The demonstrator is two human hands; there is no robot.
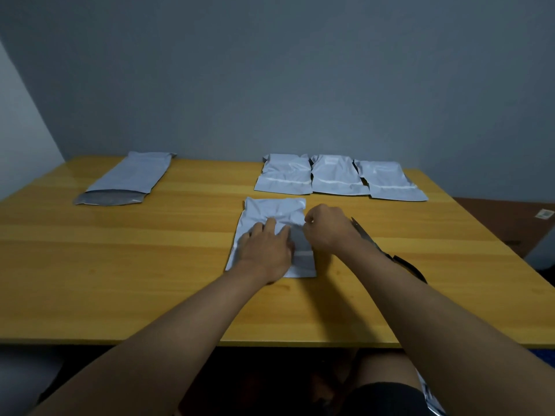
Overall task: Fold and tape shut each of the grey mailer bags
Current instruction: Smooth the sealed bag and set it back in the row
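A grey mailer bag [274,210] lies in the middle of the wooden table [150,265], its near part folded up over itself. My left hand [267,250] presses flat on the fold with straight fingers. My right hand [326,226] is curled at the bag's right edge, with finger and thumb pinched together on what looks like the flap or its strip. Three folded mailer bags [333,175] sit in a row at the back. One unfolded mailer bag [126,181] lies at the back left, its open flap toward me.
A dark thin strip [399,259], partly under my right forearm, lies on the table to the right. The table backs onto a grey wall. Floor shows beyond the table's right edge.
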